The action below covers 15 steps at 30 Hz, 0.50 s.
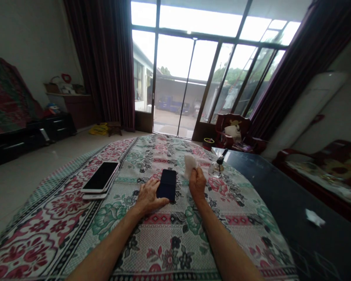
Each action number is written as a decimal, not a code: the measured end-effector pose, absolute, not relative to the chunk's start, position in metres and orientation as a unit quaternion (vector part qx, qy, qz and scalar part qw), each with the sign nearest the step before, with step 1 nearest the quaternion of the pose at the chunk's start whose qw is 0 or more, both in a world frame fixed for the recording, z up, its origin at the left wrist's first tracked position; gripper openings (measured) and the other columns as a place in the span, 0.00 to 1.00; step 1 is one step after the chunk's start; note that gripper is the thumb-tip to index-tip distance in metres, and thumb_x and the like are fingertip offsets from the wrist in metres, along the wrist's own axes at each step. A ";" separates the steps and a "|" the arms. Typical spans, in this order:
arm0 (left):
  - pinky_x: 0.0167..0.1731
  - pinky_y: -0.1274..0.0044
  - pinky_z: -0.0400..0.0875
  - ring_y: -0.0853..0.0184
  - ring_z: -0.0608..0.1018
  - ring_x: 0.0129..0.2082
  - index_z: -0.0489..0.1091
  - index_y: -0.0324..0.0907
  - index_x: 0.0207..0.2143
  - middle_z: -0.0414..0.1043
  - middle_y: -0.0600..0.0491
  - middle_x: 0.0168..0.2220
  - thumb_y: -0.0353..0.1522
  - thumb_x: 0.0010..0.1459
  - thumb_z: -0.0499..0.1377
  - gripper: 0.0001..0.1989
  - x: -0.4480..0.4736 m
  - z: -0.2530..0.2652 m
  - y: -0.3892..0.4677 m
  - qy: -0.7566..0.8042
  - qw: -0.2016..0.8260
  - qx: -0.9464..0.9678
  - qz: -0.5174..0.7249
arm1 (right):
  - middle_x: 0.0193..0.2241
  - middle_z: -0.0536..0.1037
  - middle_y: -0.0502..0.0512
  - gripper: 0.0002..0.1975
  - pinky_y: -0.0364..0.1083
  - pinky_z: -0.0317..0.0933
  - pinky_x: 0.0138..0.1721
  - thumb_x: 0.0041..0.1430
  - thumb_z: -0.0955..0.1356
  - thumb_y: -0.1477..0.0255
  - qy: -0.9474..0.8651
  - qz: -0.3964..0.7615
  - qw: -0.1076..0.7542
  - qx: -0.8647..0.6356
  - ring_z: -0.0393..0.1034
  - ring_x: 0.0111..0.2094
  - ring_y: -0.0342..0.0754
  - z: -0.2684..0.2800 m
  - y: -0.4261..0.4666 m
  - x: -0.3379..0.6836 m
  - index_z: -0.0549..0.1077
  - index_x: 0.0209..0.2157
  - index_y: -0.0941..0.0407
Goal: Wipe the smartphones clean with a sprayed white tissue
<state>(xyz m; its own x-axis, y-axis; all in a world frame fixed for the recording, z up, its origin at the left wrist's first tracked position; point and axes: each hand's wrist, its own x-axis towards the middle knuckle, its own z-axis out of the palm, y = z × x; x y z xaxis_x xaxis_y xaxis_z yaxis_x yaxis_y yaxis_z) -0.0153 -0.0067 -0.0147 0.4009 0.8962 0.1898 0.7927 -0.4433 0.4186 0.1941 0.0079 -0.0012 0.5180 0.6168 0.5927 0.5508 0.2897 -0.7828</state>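
A dark phone (167, 185) lies flat on the flowered tablecloth (169, 244). My left hand (148, 196) rests at its left side and lower edge, thumb and fingers spread against it. My right hand (197, 182) is closed on a thin white tissue (190, 165), which sticks up from the fingers to the right of the phone. Just beyond that hand stands a small clear glass bottle (216, 170) with a black top. A stack of white-edged tablets (101, 178), dark screen upward, sits to the left.
A dark glossy table (269, 187) adjoins on the right, with a crumpled white tissue (315, 217) on it. Wooden chairs (232, 127) stand beyond. Glass doors (175, 86) and dark curtains (105, 62) are at the back; a yellow bag (98, 129) lies on the floor.
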 end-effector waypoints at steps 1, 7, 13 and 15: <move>0.59 0.64 0.51 0.51 0.59 0.62 0.66 0.40 0.54 0.61 0.43 0.61 0.46 0.47 0.62 0.33 -0.015 -0.014 -0.007 0.507 0.131 0.828 0.198 | 0.38 0.77 0.57 0.13 0.48 0.59 0.45 0.57 0.59 0.67 -0.518 0.007 0.632 -0.577 0.68 0.41 0.51 0.001 0.010 0.193 0.72 0.38 0.53; 0.58 0.64 0.53 0.51 0.61 0.61 0.67 0.40 0.53 0.62 0.42 0.60 0.46 0.46 0.62 0.33 -0.017 -0.015 -0.005 0.501 0.126 0.833 0.201 | 0.50 0.74 0.59 0.24 0.52 0.55 0.55 0.54 0.57 0.80 -0.683 -0.086 0.524 -0.502 0.65 0.53 0.50 0.008 0.030 0.192 0.72 0.49 0.56; 0.57 0.63 0.54 0.50 0.61 0.61 0.66 0.40 0.53 0.63 0.43 0.60 0.46 0.47 0.61 0.32 -0.016 -0.015 -0.007 0.508 0.117 0.828 0.206 | 0.55 0.71 0.56 0.23 0.53 0.51 0.57 0.55 0.59 0.82 -0.737 -0.123 0.335 -0.574 0.60 0.56 0.52 0.018 0.040 0.176 0.72 0.50 0.55; 0.57 0.63 0.54 0.50 0.61 0.61 0.66 0.40 0.53 0.63 0.43 0.60 0.46 0.47 0.61 0.32 -0.016 -0.015 -0.007 0.504 0.114 0.830 0.210 | 0.56 0.70 0.57 0.20 0.53 0.50 0.57 0.56 0.60 0.81 -0.753 -0.119 0.267 -0.590 0.58 0.58 0.54 0.017 0.040 0.167 0.73 0.48 0.56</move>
<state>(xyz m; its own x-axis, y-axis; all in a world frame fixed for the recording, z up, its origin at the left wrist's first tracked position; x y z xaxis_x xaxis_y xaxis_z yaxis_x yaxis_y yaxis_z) -0.0156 -0.0070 -0.0152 0.4048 0.8840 0.2340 0.7885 -0.4670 0.4003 0.1672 0.0404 0.0170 -0.1621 0.8250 0.5414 0.9515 0.2761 -0.1358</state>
